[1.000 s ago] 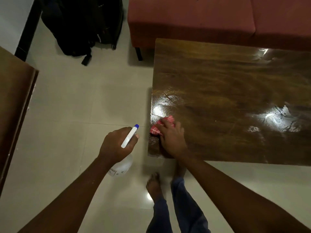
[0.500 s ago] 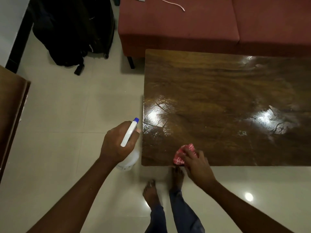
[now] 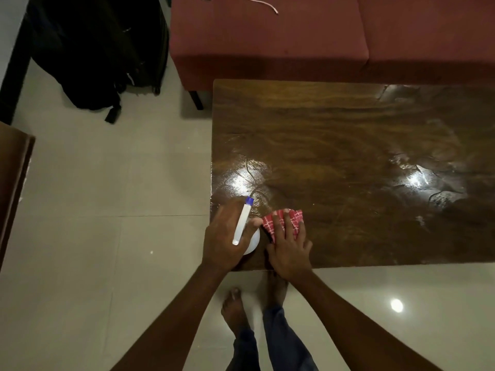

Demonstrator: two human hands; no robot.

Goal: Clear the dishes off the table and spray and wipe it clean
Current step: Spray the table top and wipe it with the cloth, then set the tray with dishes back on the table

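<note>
The dark wooden table (image 3: 348,145) fills the right half of the view, glossy and wet with bright glare patches. My right hand (image 3: 290,249) presses flat on a red checked cloth (image 3: 294,219) near the table's front left corner. My left hand (image 3: 227,236) grips a white spray bottle (image 3: 242,223) with a blue nozzle tip, held over that same corner, right beside the cloth. The bottle's round body shows under my fingers. No dishes are on the table.
A red sofa (image 3: 294,41) runs along the far side of the table, with a white cable on it. A black bag (image 3: 99,49) sits on the tiled floor at the upper left. A brown furniture edge (image 3: 13,183) is at the left. My bare feet stand below the table's front edge.
My left hand moved right, bringing the spray bottle from over the floor to above the table corner. My right hand slid the cloth from the front edge back onto the table, beside the bottle.
</note>
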